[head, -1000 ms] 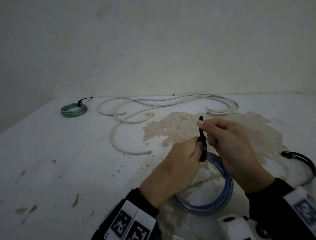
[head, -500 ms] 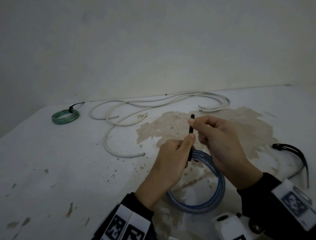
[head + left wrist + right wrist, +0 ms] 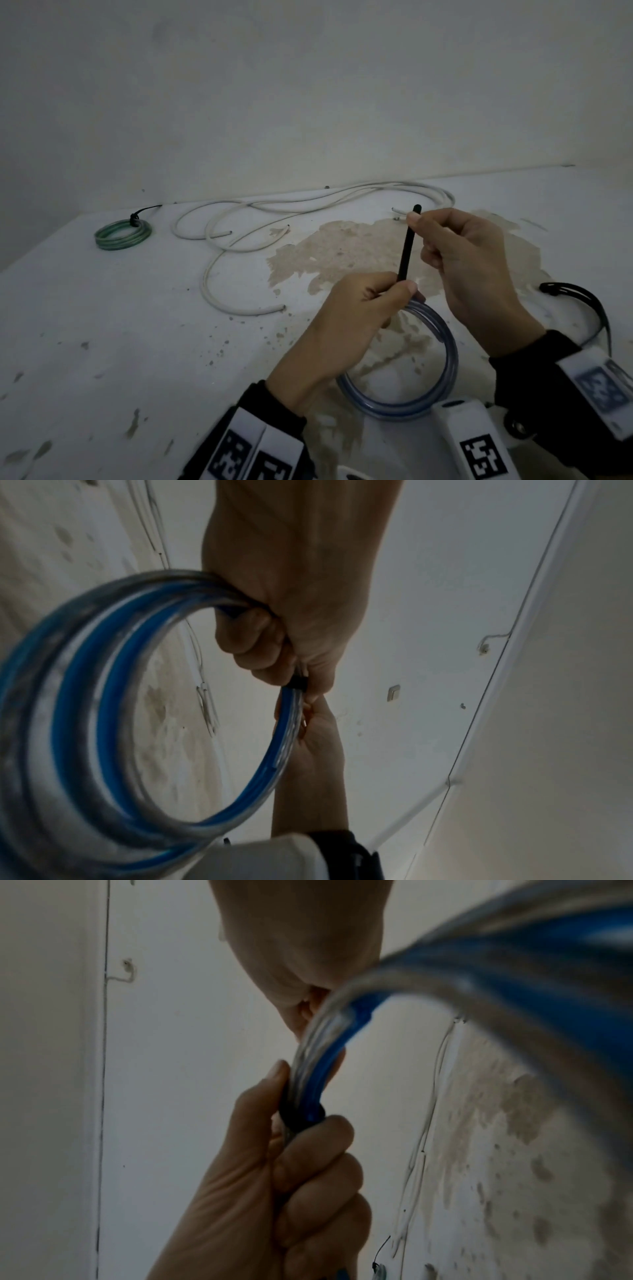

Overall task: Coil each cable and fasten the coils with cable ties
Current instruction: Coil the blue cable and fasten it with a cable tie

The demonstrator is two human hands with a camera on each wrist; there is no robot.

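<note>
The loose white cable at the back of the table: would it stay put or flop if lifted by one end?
The white cable lies in wide, open loops, so it probably has some springy stiffness. Lifted by one end, it would likely drag and sag rather than hold shape. Untied, unlike the green coil, its loops would probably spread.

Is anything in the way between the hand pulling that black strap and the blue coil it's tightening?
Nothing visible. The right hand pinches the cable tie near its free end; the left hand grips the blue coil where the tie wraps it. Between the hands only the tie's bare strap shows.
</note>
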